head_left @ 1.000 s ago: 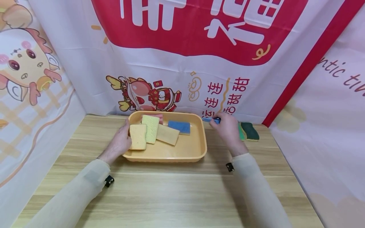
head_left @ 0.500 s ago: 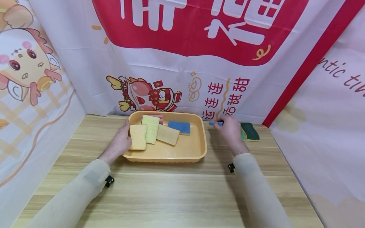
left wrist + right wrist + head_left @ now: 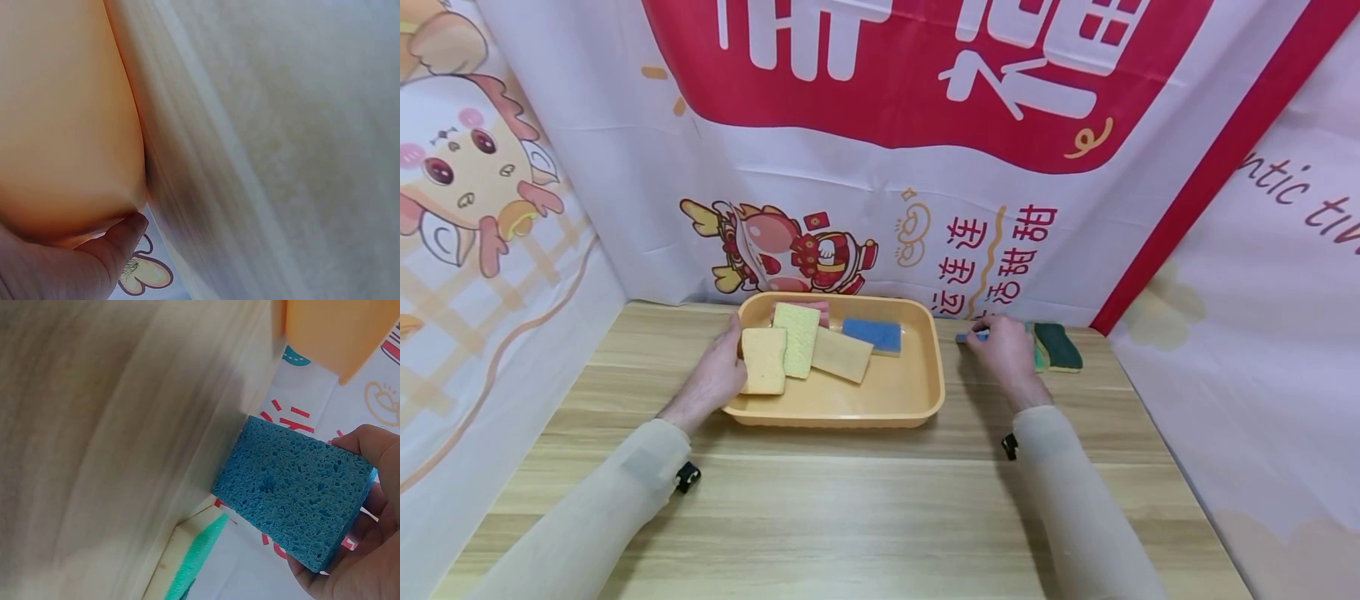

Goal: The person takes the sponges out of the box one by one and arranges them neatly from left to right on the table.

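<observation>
A peach-coloured plastic tray [image 3: 917, 392] stands at the back of the table, and my left hand [image 3: 721, 367] grips its left end. In the left wrist view the fingers of that left hand [image 3: 75, 269] curl at the tray's wall [image 3: 69, 125]. Right of the tray, my right hand [image 3: 1006, 350] pinches a blue sponge [image 3: 962, 338]. The right wrist view has this porous blue sponge [image 3: 290, 487] standing on edge, its far edge right at the tabletop, with thumb and fingers of the right hand [image 3: 369, 544] on opposite sides.
Inside the tray lie a pale orange sponge [image 3: 763, 362], a yellow sponge [image 3: 797, 337], a tan sponge [image 3: 841, 353], a blue sponge [image 3: 872, 335] and a pink one [image 3: 816, 310]. Dark green [image 3: 1058, 347] and bright green [image 3: 1040, 358] sponges sit beyond the right hand. A printed cloth [image 3: 880, 175] hangs behind.
My right hand has brought the blue sponge down and nearer to me, away from the cloth, with a slight shift right. The left hand and the tray have stayed put.
</observation>
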Motion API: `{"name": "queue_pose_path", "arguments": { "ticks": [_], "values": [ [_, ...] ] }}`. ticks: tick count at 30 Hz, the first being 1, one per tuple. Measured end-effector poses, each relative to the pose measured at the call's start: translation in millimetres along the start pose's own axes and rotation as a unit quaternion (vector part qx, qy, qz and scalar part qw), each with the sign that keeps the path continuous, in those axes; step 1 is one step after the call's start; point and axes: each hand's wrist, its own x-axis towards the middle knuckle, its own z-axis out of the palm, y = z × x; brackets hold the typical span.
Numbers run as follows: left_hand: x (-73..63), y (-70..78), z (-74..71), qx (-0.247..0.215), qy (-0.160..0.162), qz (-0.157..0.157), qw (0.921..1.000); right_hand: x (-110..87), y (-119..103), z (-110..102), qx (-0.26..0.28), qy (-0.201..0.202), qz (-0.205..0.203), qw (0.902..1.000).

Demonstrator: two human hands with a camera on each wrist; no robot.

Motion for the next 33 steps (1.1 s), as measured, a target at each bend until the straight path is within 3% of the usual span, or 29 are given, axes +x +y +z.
{"name": "queue_pose_path", "arguments": {
  "ticks": [9,23,33],
  "values": [
    [-0.5,0.9,-0.8,0.002,-0.003,0.000,1.0000,-3.7,7.1,10.6,-0.013,0.017,-0.031,0.9993],
    [-2.4,2.4,-1.1,-0.002,-0.003,0.001,1.0000,-3.8,8.2,28.8,-0.061,-0.036,-0.021,0.9973],
    [-2.3,2.1,-1.1,0.002,-0.002,0.002,1.0000,-2.6,6.5,32.4,-0.025,-0.090,-0.001,0.9956]
  ]
}}
